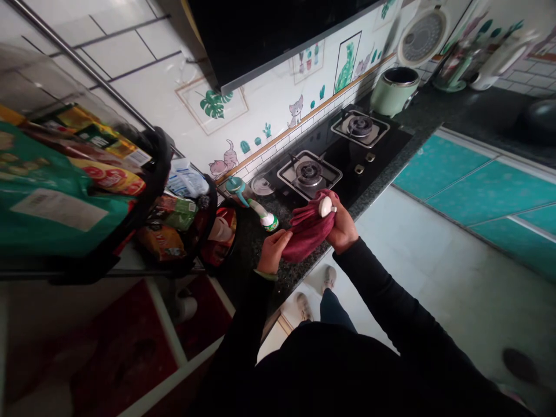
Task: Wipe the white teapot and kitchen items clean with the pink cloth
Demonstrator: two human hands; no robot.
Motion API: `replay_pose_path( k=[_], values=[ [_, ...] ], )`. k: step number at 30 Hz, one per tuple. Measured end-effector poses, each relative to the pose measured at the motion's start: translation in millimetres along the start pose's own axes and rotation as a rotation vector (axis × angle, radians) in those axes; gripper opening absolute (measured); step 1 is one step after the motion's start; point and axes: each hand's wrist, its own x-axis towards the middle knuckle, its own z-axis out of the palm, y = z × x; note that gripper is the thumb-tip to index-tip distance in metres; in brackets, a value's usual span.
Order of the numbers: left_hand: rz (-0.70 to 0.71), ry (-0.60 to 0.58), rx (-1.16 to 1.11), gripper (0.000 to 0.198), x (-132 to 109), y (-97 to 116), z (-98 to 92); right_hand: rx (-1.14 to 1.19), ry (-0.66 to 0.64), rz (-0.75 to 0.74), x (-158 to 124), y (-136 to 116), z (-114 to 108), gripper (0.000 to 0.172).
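Observation:
A dark red cloth [309, 230] is held between both hands over the edge of the black speckled counter [292, 275]. My left hand [273, 250] pinches its lower end. My right hand [343, 227] grips the upper end together with a small white knob-like object [325, 206], whose lower part is hidden in the cloth. Just beyond the hands sits a black gas hob with two burners [309, 172], [360, 125].
A green and white bottle [263, 215] lies on the counter left of the cloth. A black tiered rack [160, 174] of packets stands at left. A pale green rice cooker [394, 90] sits behind the hob. A range hood [278, 35] hangs overhead.

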Motion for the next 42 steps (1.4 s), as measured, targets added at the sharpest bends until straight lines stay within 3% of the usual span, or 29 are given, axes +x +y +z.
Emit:
replay_pose_path(
  k=[4,8,12,17,24,31,33,37,42],
  values=[
    [-0.109,-0.031,-0.280,0.043,-4,0,-13.3,0.145,0.130,0.067,3,4,-12,0.023],
    [0.047,0.073,-0.499,0.041,-9,17,-7.4,0.150,0.155,0.069,-7,13,-12,0.031],
    [0.138,0.085,-0.337,0.038,-14,42,18.5,0.117,0.121,0.080,-26,26,4,0.036],
    [0.409,0.089,0.150,0.016,-20,50,43.5,0.050,0.171,-0.029,-43,33,24,0.034],
    [0.473,-0.054,0.345,0.026,-34,36,44.6,-0.046,0.199,-0.072,-38,29,20,0.031],
    [0.706,0.091,0.601,0.020,-16,29,50.2,-0.127,0.286,-0.190,-49,37,34,0.035],
    [0.728,0.139,0.585,0.016,-10,24,51.6,-0.101,0.296,-0.199,-54,38,40,0.033],
    [0.687,0.281,0.338,0.021,-14,5,52.9,-0.005,0.234,-0.136,-54,30,43,0.030],
    [0.809,0.166,0.343,0.013,-32,0,57.1,0.107,0.198,-0.067,-53,20,41,0.029]
  ],
)
